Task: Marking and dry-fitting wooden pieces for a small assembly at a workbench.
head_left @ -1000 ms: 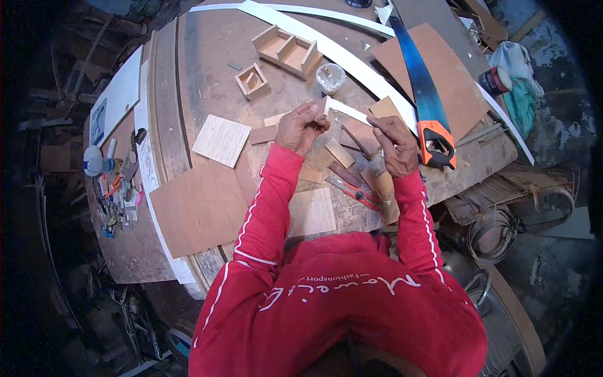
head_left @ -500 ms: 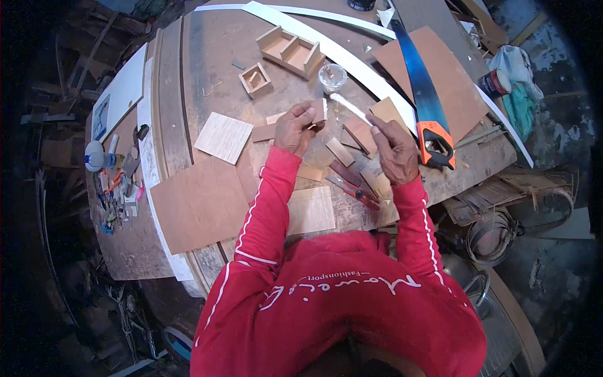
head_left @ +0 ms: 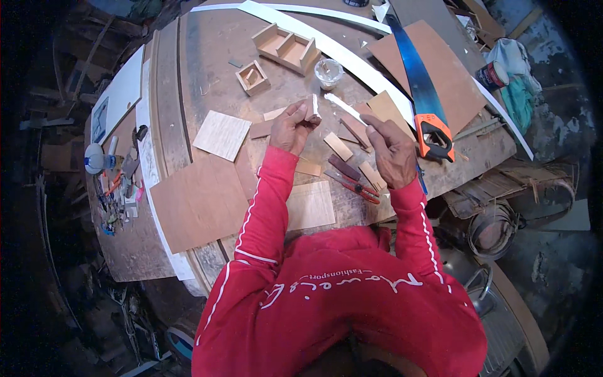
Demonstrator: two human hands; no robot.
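My left hand [head_left: 291, 131] pinches a small wooden piece [head_left: 313, 115], whose upright edge carries a white, glue-like coating. In my right hand [head_left: 394, 149] is a thin stick [head_left: 347, 109], its far end covered in the same white stuff and pointing at the piece, a short gap away. Just beyond the stick's tip stands a clear plastic cup [head_left: 328, 74] with whitish residue. Farther back are a small open wooden box [head_left: 261, 83] with a scrap inside and a larger divided wooden box [head_left: 286, 49]. Small wood strips [head_left: 338, 146] lie between my hands.
A handsaw [head_left: 433, 135] with an orange handle lies at the right over a brown board [head_left: 453, 81]. Near the front edge is a red-handled cutting tool [head_left: 361, 190]. Thin panels [head_left: 200, 204] and a pale square [head_left: 222, 135] lie at the left. Long white strips [head_left: 352, 60] cross the back.
The wooden piece in my left hand has turned, so its white-coated edge now shows. Both hands have shifted slightly left, with the stick still held in the right.
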